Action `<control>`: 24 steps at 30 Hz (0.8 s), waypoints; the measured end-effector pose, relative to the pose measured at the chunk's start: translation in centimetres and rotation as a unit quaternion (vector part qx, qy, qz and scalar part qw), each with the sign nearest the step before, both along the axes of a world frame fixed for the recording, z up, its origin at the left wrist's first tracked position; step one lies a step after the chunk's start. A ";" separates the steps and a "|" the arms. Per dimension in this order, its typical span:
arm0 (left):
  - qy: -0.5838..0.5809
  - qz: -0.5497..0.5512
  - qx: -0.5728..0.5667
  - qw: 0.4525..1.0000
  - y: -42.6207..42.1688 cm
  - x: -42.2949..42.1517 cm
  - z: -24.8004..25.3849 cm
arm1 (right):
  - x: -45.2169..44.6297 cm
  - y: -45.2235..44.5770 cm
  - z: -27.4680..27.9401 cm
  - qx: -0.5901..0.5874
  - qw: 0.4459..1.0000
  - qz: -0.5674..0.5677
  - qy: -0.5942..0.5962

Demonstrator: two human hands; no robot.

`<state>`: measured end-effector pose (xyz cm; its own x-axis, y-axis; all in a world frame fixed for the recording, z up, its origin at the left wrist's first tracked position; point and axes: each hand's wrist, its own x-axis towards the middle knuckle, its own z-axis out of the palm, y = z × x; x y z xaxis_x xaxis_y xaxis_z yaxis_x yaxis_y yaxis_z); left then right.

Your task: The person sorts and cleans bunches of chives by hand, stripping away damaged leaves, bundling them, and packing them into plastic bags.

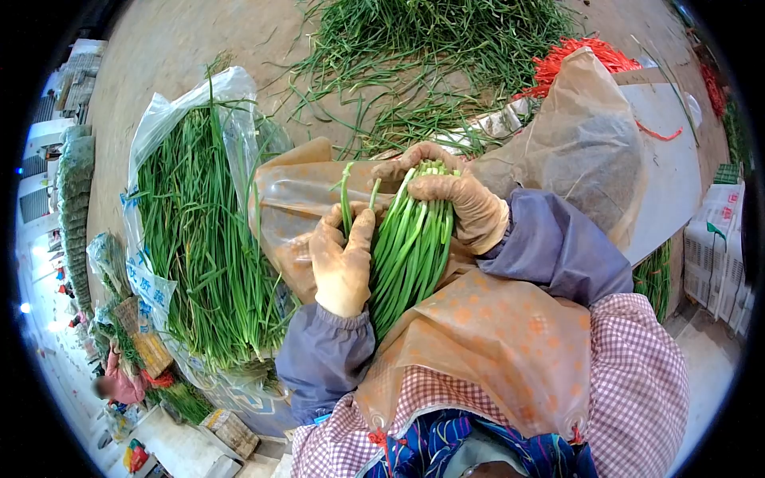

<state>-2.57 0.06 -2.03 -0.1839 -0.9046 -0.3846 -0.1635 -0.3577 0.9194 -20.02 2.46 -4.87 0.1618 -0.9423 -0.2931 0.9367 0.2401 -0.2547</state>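
My right hand [472,205], in a tan glove, is wrapped around the pale stem end of a bundle of garlic chives [410,247]. The bundle lies over my lap with its leaves pointing down toward me. On its left side, my gloved left hand [341,267] pinches a couple of loose chive stalks, whose tips stick up above the fingers. Beneath both hands spreads a translucent brownish plastic apron [470,342] with orange spots. Part of the right fingers is hidden behind the stems.
To the left stands an open plastic bag [237,88] packed with chives. A loose heap of chives [438,36] covers the floor ahead. Red ties [586,60] lie by a pale board [665,167] at right, near white crates [715,239]. Another person [126,378] is at far left.
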 end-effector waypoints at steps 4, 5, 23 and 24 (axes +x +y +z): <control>-0.017 -0.018 -0.025 0.999 -0.7 -0.7 -0.4 | 0.7 -0.3 -0.8 -0.028 0.998 -0.024 0.055; -0.023 -0.030 -0.036 0.999 -0.7 -0.9 -0.9 | 0.6 -0.2 -1.1 -0.015 0.999 -0.010 0.050; -0.305 -0.433 -0.515 0.674 -3.0 3.9 -1.1 | -0.6 0.3 0.1 -0.094 0.966 0.004 0.242; -0.287 -0.458 -0.476 0.694 -3.8 4.9 -1.0 | 0.1 0.3 1.5 -0.096 0.975 -0.004 0.200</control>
<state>2.30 -3.75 -3.06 -0.9128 -0.4042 0.0589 -0.3587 0.8621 0.3581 -19.93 2.77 -3.36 0.0624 -0.9869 -0.1486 0.7547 0.1441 -0.6401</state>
